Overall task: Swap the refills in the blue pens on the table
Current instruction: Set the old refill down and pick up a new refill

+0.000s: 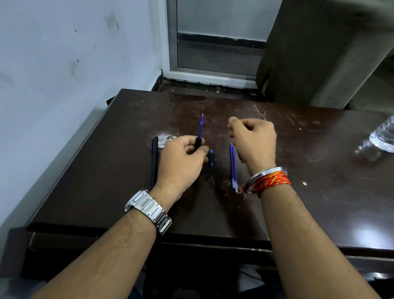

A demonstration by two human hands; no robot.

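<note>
My left hand (182,162) grips a dark pen barrel (198,143) upright, and a blue refill (201,127) sticks out of its top, pointing away from me. My right hand (253,140) hovers to the right of it with the fingers curled; I cannot tell whether it pinches something small. On the dark brown table (302,199), two loose blue refills (233,169) lie side by side under my right wrist. A short dark-and-blue pen piece (211,158) lies between my hands. A whole black pen (154,161) lies left of my left hand.
A clear plastic water bottle (388,135) lies at the table's right edge. A pale worn patch (163,137) marks the tabletop behind my left hand. A white wall runs along the left side. Beyond the far edge stand a door frame and a brown curtain.
</note>
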